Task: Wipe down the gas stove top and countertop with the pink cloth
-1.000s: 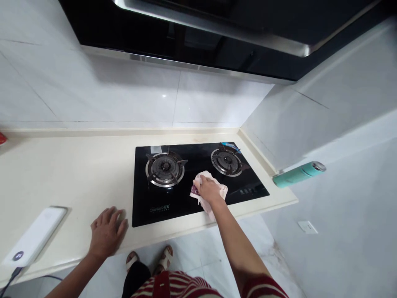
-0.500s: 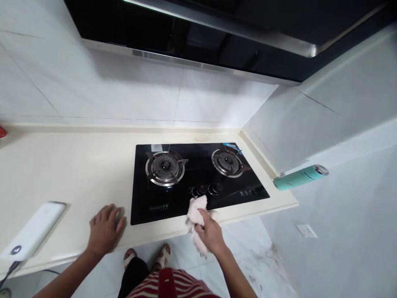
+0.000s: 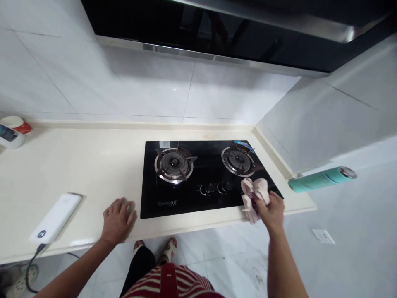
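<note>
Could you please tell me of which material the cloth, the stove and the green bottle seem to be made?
Cloth: soft, matte fabric, judging by its loose folds in the right hand; the fibre cannot be told.
Stove: probably glossy black glass on top, from its smooth, dark sheen.
Bottle: perhaps painted metal, as its end looks silvery; plastic is possible.

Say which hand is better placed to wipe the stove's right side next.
Probably the right hand: it holds the cloth at the right front of the stove, while the left hand rests on the counter.
</note>
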The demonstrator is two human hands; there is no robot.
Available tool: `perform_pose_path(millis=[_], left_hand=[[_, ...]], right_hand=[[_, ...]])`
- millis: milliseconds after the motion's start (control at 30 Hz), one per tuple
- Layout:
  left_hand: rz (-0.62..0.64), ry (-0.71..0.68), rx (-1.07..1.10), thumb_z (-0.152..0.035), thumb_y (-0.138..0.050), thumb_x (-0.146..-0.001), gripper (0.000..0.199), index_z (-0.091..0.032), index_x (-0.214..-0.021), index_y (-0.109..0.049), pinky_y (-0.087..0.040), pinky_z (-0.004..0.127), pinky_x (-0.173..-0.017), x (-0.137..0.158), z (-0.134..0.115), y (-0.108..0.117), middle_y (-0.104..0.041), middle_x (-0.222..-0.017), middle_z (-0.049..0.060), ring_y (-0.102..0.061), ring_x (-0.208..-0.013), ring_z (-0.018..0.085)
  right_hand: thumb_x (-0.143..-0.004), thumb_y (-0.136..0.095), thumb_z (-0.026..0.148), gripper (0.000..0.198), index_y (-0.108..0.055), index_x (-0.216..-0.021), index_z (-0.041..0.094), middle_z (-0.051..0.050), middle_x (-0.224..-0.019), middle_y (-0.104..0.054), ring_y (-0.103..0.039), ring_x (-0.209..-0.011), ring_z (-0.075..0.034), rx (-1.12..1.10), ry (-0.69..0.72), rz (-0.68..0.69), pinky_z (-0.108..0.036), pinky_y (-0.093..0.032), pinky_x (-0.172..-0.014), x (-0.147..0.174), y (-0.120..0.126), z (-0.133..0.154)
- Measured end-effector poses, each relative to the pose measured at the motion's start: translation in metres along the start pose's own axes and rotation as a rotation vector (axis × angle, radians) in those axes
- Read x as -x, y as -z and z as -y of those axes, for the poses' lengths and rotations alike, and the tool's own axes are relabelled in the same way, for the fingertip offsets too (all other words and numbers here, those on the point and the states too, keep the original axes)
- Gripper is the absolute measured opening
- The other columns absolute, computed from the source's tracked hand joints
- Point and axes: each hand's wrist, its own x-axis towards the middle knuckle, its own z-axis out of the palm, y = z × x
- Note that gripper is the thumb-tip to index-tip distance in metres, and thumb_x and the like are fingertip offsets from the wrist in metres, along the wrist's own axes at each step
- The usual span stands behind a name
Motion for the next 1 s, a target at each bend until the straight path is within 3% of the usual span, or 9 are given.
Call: perform_pose_path(millis=[67,167,333,433,633,733,867,1000], left_hand=[[0.0,0.003,0.01,-0.044,-0.045,-0.095,0.042,-0.019,-0.123,-0.062,-0.036,0.054,-0.104,0.0,-0.001,0.001,-0.055,-0.138,0.018,-0.044,-0.134,0.035],[0.002,0.003,0.022,-0.044,-0.045,-0.095,0.041,-0.019,-0.123,-0.063,-0.036,0.054,-0.104,0.0,-0.002,0.003,-0.055,-0.138,0.017,-0.044,-0.134,0.035],[0.006,0.011,0.03,-0.044,-0.046,-0.095,0.04,-0.02,-0.123,-0.063,-0.035,0.052,-0.105,0.0,-0.003,0.004,-0.055,-0.139,0.017,-0.043,-0.134,0.034],[0.032,0.018,0.052,-0.045,-0.047,-0.095,0.041,-0.02,-0.125,-0.063,-0.034,0.053,-0.106,0.001,-0.002,0.003,-0.055,-0.14,0.018,-0.042,-0.135,0.034],[0.034,0.05,0.256,-0.045,-0.048,-0.095,0.042,-0.021,-0.127,-0.062,-0.034,0.052,-0.108,0.004,0.001,0.004,-0.057,-0.137,0.016,-0.043,-0.134,0.033],[0.038,0.108,0.464,-0.045,-0.051,-0.093,0.043,-0.022,-0.128,-0.062,-0.031,0.053,-0.113,0.001,0.008,0.005,-0.059,-0.136,0.013,-0.043,-0.134,0.032],[0.083,0.177,0.681,-0.046,-0.05,-0.091,0.044,-0.022,-0.125,-0.062,-0.032,0.052,-0.115,-0.004,0.023,0.011,-0.061,-0.132,0.011,-0.047,-0.129,0.029],[0.144,0.154,0.759,-0.051,-0.054,-0.087,0.047,-0.021,-0.123,-0.063,-0.041,0.047,-0.112,0.006,0.034,0.023,-0.063,-0.127,0.01,-0.054,-0.122,0.026]], right_hand=[[-0.077,-0.048,0.058,0.052,-0.066,-0.1,0.014,-0.021,-0.114,-0.061,-0.052,-0.105,-0.036,0.103,-0.065,0.014,-0.05,-0.043,-0.087,-0.004,-0.035,0.0],[-0.075,-0.048,0.052,0.047,-0.065,-0.098,0.013,-0.022,-0.11,-0.06,-0.05,-0.105,-0.037,0.149,-0.104,0.022,-0.052,-0.041,-0.089,0.017,-0.073,0.011],[-0.079,-0.049,0.049,0.041,-0.064,-0.095,0.014,-0.017,-0.1,-0.058,-0.05,-0.1,-0.034,0.156,-0.025,0.012,-0.048,-0.039,-0.091,0.092,-0.091,0.046],[-0.083,-0.048,0.048,0.037,-0.062,-0.095,0.015,-0.016,-0.099,-0.054,-0.048,-0.096,-0.033,0.146,0.093,0.037,-0.047,-0.04,-0.087,0.144,-0.097,0.092],[-0.082,-0.058,0.038,0.028,-0.061,-0.099,0.016,-0.016,-0.109,-0.052,-0.043,-0.102,-0.033,0.021,0.324,0.342,-0.048,-0.038,-0.086,0.237,-0.108,0.228],[-0.081,-0.065,0.039,0.032,-0.061,-0.104,0.018,-0.014,-0.117,-0.052,-0.042,-0.105,-0.032,-0.082,0.519,0.544,-0.047,-0.037,-0.088,0.271,-0.109,0.28],[-0.076,-0.072,0.045,0.039,-0.061,-0.104,0.021,-0.009,-0.118,-0.054,-0.042,-0.108,-0.029,-0.171,0.79,0.798,-0.047,-0.036,-0.093,0.294,-0.11,0.315],[-0.072,-0.075,0.042,0.037,-0.061,-0.098,0.02,-0.007,-0.111,-0.058,-0.046,-0.106,-0.027,-0.288,0.795,0.925,-0.046,-0.037,-0.097,0.297,-0.111,0.318]])
